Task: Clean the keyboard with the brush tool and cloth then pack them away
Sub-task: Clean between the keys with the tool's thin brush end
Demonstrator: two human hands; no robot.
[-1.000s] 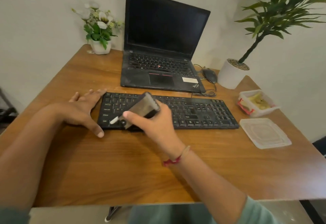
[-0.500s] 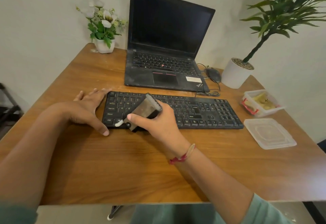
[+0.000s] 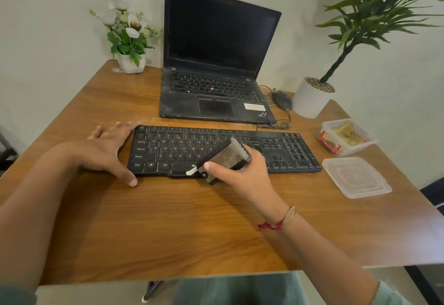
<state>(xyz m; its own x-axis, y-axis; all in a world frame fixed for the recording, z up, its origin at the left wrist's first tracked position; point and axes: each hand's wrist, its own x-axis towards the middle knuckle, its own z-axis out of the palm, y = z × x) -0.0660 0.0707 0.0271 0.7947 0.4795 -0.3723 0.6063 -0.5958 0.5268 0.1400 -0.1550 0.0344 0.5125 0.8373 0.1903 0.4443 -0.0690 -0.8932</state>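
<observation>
A black keyboard (image 3: 276,146) lies across the wooden desk (image 3: 192,220) in front of a laptop. My right hand (image 3: 242,172) grips the grey brush tool (image 3: 227,156), which rests tilted on the keys near the keyboard's middle, above the space bar. A small white tip sticks out of the tool's lower left end. My left hand (image 3: 108,150) lies flat on the desk against the keyboard's left end, thumb at its front corner. A yellowish cloth (image 3: 347,134) sits inside an open plastic box (image 3: 334,144) at the right.
A dusty black laptop (image 3: 216,69) stands open behind the keyboard. A mouse (image 3: 281,100) and cable lie beside it. A white flower pot (image 3: 131,64) is at back left, a potted plant (image 3: 310,100) at back right. The box's clear lid (image 3: 355,177) lies right of the keyboard.
My right hand has carried the brush tool to the right along the keyboard, from its left part to its middle. My left hand stays at the keyboard's left end.
</observation>
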